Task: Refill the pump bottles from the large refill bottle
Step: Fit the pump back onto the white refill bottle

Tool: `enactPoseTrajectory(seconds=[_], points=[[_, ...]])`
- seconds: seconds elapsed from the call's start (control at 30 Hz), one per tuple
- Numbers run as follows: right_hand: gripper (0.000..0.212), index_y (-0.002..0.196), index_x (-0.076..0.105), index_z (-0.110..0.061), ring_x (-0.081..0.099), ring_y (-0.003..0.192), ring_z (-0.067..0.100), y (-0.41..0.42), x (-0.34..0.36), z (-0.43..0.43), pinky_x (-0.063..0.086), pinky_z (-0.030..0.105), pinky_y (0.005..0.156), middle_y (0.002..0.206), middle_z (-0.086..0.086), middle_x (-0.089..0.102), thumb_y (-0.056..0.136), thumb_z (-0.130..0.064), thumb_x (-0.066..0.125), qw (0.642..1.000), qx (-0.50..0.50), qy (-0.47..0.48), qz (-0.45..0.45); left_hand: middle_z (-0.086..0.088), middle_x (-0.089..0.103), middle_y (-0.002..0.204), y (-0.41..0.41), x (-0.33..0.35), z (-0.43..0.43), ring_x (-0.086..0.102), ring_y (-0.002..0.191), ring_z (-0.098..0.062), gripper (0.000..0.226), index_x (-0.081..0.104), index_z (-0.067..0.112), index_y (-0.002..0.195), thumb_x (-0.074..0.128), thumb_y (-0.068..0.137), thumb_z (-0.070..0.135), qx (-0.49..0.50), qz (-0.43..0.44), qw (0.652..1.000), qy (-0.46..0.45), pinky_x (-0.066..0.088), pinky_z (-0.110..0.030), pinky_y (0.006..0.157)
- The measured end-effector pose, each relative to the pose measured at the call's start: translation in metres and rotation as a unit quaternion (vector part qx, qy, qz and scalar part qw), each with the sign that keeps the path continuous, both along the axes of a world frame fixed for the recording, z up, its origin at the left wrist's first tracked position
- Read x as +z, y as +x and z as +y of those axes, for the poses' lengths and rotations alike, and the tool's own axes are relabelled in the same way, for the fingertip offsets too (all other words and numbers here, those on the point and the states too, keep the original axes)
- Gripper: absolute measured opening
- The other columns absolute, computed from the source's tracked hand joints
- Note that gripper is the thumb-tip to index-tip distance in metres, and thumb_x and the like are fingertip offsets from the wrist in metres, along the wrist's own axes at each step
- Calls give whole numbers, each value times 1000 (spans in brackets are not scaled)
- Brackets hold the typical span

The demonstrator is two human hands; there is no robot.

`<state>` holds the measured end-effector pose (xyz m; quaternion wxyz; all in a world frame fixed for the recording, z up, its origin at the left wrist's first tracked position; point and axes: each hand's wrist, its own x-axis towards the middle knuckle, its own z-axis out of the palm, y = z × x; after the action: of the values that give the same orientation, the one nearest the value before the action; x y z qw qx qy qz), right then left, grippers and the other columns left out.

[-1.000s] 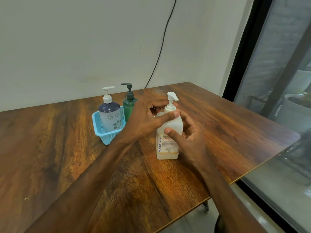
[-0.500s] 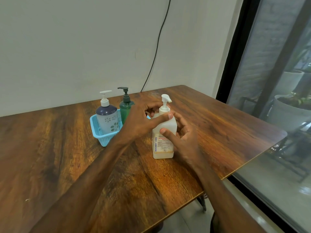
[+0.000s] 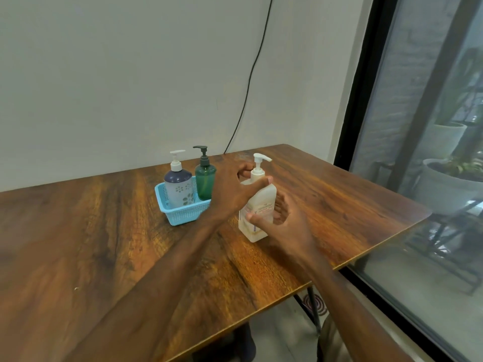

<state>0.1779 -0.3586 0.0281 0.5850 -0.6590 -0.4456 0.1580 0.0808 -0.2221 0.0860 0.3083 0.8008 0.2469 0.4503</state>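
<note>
Wooden table point(image 3: 104, 231), centre frame: your left hand point(image 3: 232, 194) grasps the white pump bottle point(image 3: 264, 199) at its shoulder; your right hand point(image 3: 287, 228) covers part of its label, blurred, grip unclear.

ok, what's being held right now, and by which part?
Large white bottle: left hand grips its shoulder under the pump; right hand cups the lower body, contact blurred.
</note>
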Motion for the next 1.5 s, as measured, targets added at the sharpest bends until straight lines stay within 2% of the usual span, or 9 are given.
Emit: enactPoseTrajectory(seconds=[0.1, 0.3, 0.67, 0.8, 0.9, 1.13, 1.3, 1.37, 1.5], points=[[100, 148, 38, -39, 60, 120, 6, -7, 5, 2, 57, 39, 95, 141, -16, 58, 65, -65, 87, 998, -42, -24, -50, 14, 76, 98, 4, -2, -8, 71, 88, -1, 48, 76, 26, 106, 84, 75, 62, 46, -1, 999, 8, 63, -35, 78], [84, 144, 46, -29, 60, 123, 14, -7, 7, 7, 54, 38, 97, 141, -9, 60, 74, -54, 85, 992, -70, -58, -89, 15, 72, 101, 4, -2, -21, 68, 92, -3, 49, 73, 26, 107, 81, 77, 63, 80, -12, 997, 7, 62, -36, 80], [84, 143, 47, -27, 61, 124, 17, 0, 13, 7, 56, 39, 97, 145, -4, 58, 73, -53, 86, 990, -73, -100, -61, 14, 66, 118, -16, 1, -22, 62, 106, -5, 47, 67, 23, 130, 75, 92, 48, 28, 43, 998, -32, 50, -14, 79], [74, 137, 54, -21, 61, 109, 9, 29, 28, 15, 49, 17, 76, 139, -3, 63, 75, -42, 88, 993, -88, -69, -46, 12, 68, 118, 9, 14, -13, 65, 103, -3, 38, 66, 24, 124, 73, 94, 46, 4, 39, 998, -47, 52, -15, 81], [66, 131, 58, -24, 61, 101, 8, 71, 45, 31, 46, 18, 72, 131, -4, 67, 75, -42, 89, 991, -120, -52, -1, 10, 67, 114, 45, 20, 0, 63, 100, -2, 24, 62, 26, 119, 65, 101, 40, 7, 42, 997, -69, 50, -16, 80], [65, 125, 63, -20, 70, 107, 20, 194, 48, 114, 59, 41, 91, 126, 0, 71, 72, -45, 90, 980, -182, -83, -1, -6, 65, 128, 140, 23, 75, 62, 113, -21, 36, 60, 13, 133, 65, 101, 30, 5, 267, 963, -21, 40, -22, 87], [57, 117, 65, -8, 73, 84, 23, 270, 39, 188, 58, 30, 68, 107, 4, 73, 74, -39, 87, 980, -186, -67, -29, -2, 72, 103, 216, -4, 136, 71, 100, -25, 13, 69, 7, 103, 67, 94, 15, -48, 313, 948, -39, 59, -31, 82], [63, 118, 62, -9, 72, 96, 24, 299, 39, 219, 60, 35, 77, 113, 6, 72, 72, -43, 88, 967, -239, -75, -50, -10, 70, 92, 239, -16, 166, 71, 94, -33, 10, 67, 1, 91, 68, 91, 11, -62, 356, 932, -15, 58, -32, 74], [76, 124, 58, -11, 68, 108, 27, 343, 41, 272, 61, 43, 87, 121, 7, 68, 66, -53, 87, 957, -266, -85, -72, -10, 68, 98, 273, -35, 211, 67, 101, -34, 19, 68, 10, 91, 74, 93, 28, -68, 440, 895, -20, 57, -41, 90]])
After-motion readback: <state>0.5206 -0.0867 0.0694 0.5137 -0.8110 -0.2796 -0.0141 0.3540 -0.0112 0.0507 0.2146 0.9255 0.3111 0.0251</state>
